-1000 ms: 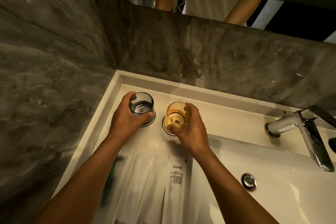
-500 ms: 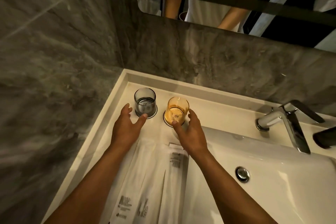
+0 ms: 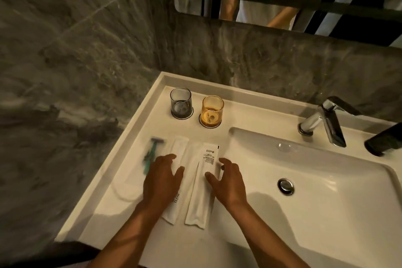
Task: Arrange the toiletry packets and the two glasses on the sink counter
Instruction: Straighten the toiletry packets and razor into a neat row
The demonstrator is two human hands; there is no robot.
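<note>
A grey glass (image 3: 181, 102) and an amber glass (image 3: 212, 111) stand upright side by side on round coasters at the back of the white sink counter (image 3: 139, 115). In front of them lie several long white toiletry packets (image 3: 203, 183), side by side, and a packet with a green razor (image 3: 151, 154) at the left. My left hand (image 3: 162, 178) rests open over the middle packets, fingers spread. My right hand (image 3: 229, 181) hovers open at the right edge of the printed packet. Neither hand grips anything.
The basin (image 3: 315, 191) with its drain (image 3: 285, 186) fills the right side. A chrome tap (image 3: 324, 123) stands at the back right, beside a dark object (image 3: 385, 141). Grey marble walls close in on the left and back; a mirror hangs above.
Both hands have let go of the glasses and drawn back toward me, down over the packets. The glasses stay on their coasters. The view has pulled back and shows more of the counter.
</note>
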